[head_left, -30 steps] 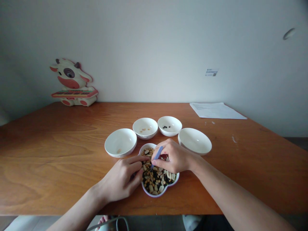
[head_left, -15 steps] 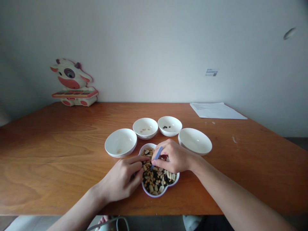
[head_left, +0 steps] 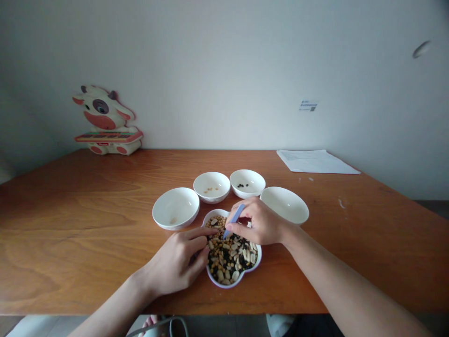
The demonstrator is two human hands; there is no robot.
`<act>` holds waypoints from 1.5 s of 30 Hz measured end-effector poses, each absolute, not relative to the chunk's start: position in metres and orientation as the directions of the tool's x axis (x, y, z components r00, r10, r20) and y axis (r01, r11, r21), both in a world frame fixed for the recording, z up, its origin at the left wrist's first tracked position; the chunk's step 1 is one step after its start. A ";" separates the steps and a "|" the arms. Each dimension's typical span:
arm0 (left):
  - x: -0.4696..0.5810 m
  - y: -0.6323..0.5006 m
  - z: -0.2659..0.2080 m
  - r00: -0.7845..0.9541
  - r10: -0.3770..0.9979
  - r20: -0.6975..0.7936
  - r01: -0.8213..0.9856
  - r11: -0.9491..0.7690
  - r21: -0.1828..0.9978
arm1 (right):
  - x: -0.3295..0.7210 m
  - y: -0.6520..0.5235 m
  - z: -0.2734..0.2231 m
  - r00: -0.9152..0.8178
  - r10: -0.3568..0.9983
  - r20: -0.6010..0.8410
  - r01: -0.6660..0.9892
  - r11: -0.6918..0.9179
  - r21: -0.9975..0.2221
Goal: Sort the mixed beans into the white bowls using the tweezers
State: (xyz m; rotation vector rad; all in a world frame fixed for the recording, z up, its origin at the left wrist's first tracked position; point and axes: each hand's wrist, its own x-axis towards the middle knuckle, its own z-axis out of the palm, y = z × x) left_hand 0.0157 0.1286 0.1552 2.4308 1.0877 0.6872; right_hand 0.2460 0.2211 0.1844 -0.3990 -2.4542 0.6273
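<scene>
In front of me a white lobed dish [head_left: 240,278] with a pale purple rim holds mixed peanuts, dark beans and small yellow kernels. My left hand [head_left: 182,260] grips its left edge, index finger reaching over the rim above the contents and thumb at the side. Between thumb and fingers, my right hand [head_left: 257,222] pinches light purple tweezers [head_left: 235,216], slanted with the tips down at the kernels in the dish's upper middle. Whether the tips hold anything is too small to tell. Part of the dish's upper right is hidden by my right hand.
Four white bowls arc behind the dish: the left bowl [head_left: 176,206] with a pale piece, one [head_left: 212,180] with several yellowish kernels, one [head_left: 247,178] with several dark beans, and a right bowl [head_left: 285,206]. Farther back are a cow toy keyboard [head_left: 108,128] and papers [head_left: 315,161].
My right hand and the tweezers have shifted slightly up and to the right, the tips rising a little from lower in the dish. My left hand has stayed put.
</scene>
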 end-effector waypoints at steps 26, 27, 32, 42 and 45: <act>0.018 0.130 0.158 0.589 0.756 0.286 0.578 -0.641 0.504 | 0.338 0.266 0.200 -0.408 0.831 0.378 0.840 0.504 -0.202; 0.018 0.129 0.158 0.591 0.754 0.287 0.576 -0.643 0.504 | 0.336 0.265 0.198 -0.415 0.833 0.365 0.850 0.498 -0.170; 0.018 0.129 0.158 0.594 0.753 0.283 0.589 -0.646 0.486 | 0.334 0.266 0.196 -0.414 0.858 0.305 0.876 0.466 -0.121; 0.018 0.130 0.157 0.612 0.730 0.305 0.564 -0.673 0.478 | 0.291 0.232 0.201 -0.319 0.677 0.663 0.522 0.709 -0.474; 0.017 0.130 0.156 0.606 0.733 0.308 0.567 -0.670 0.479 | 0.262 0.216 0.194 -0.586 0.577 0.569 0.313 0.808 -0.499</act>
